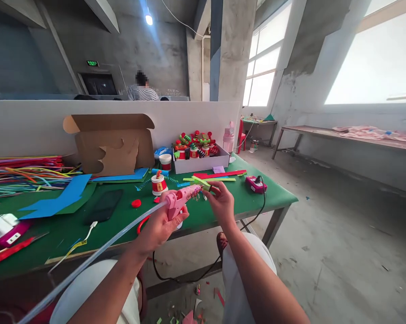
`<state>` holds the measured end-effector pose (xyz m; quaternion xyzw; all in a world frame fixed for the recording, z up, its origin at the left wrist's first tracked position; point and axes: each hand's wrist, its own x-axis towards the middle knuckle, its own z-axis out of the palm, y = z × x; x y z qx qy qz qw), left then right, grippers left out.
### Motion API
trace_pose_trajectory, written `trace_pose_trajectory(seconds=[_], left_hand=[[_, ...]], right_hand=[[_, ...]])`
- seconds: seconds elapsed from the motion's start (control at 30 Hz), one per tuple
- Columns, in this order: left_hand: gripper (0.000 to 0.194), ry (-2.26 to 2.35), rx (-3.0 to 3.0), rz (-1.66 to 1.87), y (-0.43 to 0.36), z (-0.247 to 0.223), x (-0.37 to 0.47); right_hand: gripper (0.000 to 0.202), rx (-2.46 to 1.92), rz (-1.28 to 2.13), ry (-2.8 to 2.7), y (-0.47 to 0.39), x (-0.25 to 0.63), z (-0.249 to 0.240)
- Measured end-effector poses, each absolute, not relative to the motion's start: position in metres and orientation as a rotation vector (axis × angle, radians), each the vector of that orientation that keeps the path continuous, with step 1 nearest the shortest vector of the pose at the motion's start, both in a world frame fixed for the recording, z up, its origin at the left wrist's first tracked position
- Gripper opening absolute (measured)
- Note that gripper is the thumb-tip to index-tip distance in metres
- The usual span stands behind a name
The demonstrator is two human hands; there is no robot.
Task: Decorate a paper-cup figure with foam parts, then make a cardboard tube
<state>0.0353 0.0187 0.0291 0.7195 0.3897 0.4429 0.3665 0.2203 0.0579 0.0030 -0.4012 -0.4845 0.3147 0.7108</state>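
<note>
My left hand is wrapped round the grip of a pink glue gun, whose nozzle points right and is crusted with residue. A long clear glue stick trails from the gun's back end down to the lower left. Just right of the nozzle, my right hand pinches a light green paper strip; its fingertips partly hide the strip's end. Behind the gun a red and white paper cup figure stands upside down on the green table, with dark green coiled pieces at its sides. A red round cap lies nearby.
A white box of finished cup figures stands at the back, beside stacked cups and an opened cardboard box. Pipe cleaners, blue paper and a phone lie left. A power strip sits right, its cord hanging off the edge.
</note>
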Motion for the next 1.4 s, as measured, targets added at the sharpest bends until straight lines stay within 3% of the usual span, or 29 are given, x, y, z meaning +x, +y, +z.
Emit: trace_pose_trajectory(seconds=[0.37, 0.87, 1.4], left_hand=[[0.039, 0.991, 1.81, 1.102, 0.0168, 0.0268, 0.0412], [0.031, 1.033, 1.836, 1.073, 0.018, 0.0269, 0.0446], [0.025, 1.103, 1.877, 1.063, 0.0169, 0.0321, 0.0432]], right_hand=[[0.033, -0.873, 0.722, -1.071, 0.0569, 0.2229, 0.0025], [0.021, -0.874, 0.706, -1.123, 0.054, 0.2227, 0.0035], [0.022, -0.855, 0.681, -1.119, 0.0556, 0.2233, 0.0019]])
